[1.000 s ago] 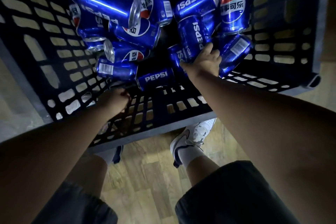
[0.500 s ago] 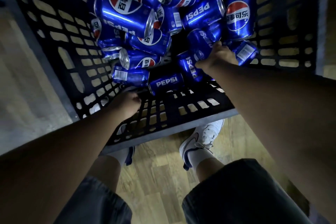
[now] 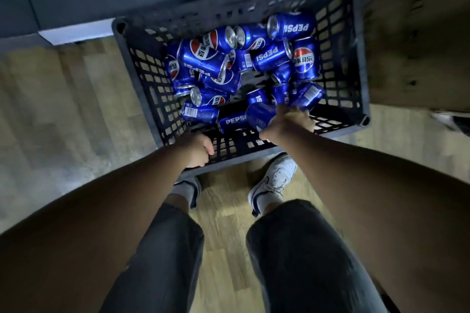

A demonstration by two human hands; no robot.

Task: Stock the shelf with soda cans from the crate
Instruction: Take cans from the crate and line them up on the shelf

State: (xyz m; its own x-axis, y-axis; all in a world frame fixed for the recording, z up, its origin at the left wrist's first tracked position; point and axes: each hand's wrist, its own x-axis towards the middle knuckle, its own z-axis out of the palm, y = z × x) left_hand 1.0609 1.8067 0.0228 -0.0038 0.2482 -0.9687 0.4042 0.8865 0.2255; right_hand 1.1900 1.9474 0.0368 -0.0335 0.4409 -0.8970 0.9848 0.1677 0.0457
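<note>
The right hand [image 3: 288, 126] is clenched round a blue soda can [image 3: 259, 117] at the near edge of the heap of other cans [image 3: 272, 58] lying in the black crate [image 3: 360, 46], which stands on the wooden floor [image 3: 223, 213]; the left hand [image 3: 197, 150] grasps the crate's near wall, fingers curled over it

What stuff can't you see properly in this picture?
All in the head view:
- Shelf: not in frame at all.
- Bottom cans in the crate: covered by the cans piled on top, so no count.
- Can gripped by the right hand: label blurred and partly behind the hand.
- Left hand: fingertips curl under at the crate's near wall; whether they grip it is hidden.
</note>
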